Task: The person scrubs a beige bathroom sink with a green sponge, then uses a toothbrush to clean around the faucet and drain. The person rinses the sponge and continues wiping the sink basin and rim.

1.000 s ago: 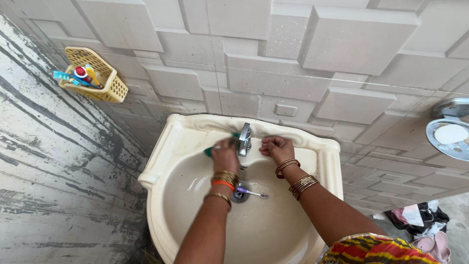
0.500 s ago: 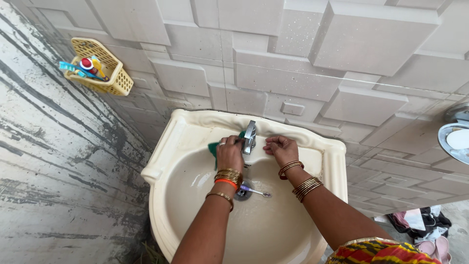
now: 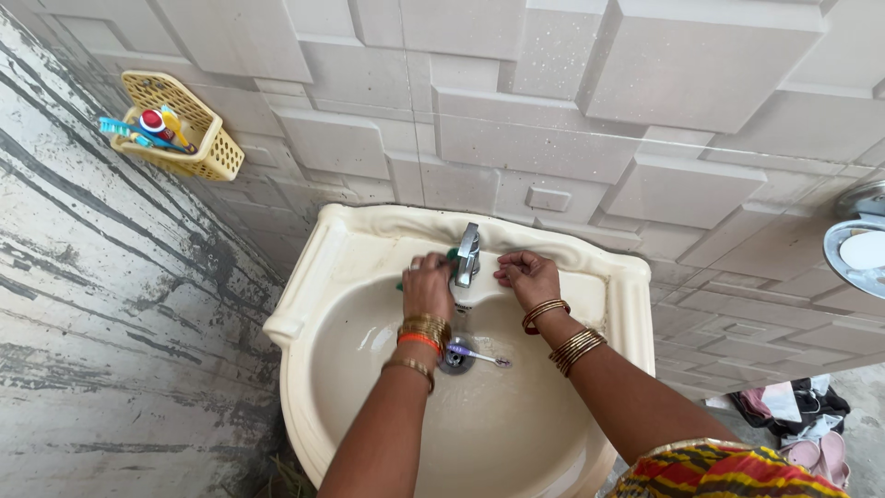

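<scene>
A cream wash basin (image 3: pixel 318 277) hangs on a tiled wall, with a chrome tap (image 3: pixel 467 254) at its back rim. My left hand (image 3: pixel 427 288) presses a green scrub pad (image 3: pixel 451 254) against the left side of the tap base; only a sliver of the pad shows. My right hand (image 3: pixel 526 278) rests with curled fingers on the basin rim just right of the tap. Both wrists carry several bangles. A purple toothbrush (image 3: pixel 477 355) lies across the drain (image 3: pixel 455 358) in the bowl.
A yellow plastic basket (image 3: pixel 198 138) with toothbrushes and a tube is fixed to the wall at upper left. A metal soap dish (image 3: pixel 857 249) with a white bar sits at the right edge. Clothes and pink sandals (image 3: pixel 811 433) lie on the floor at lower right.
My left hand has slid the green pad in closer to the tap, so less of the pad shows. The right hand stays on the rim. The view shifted slightly.
</scene>
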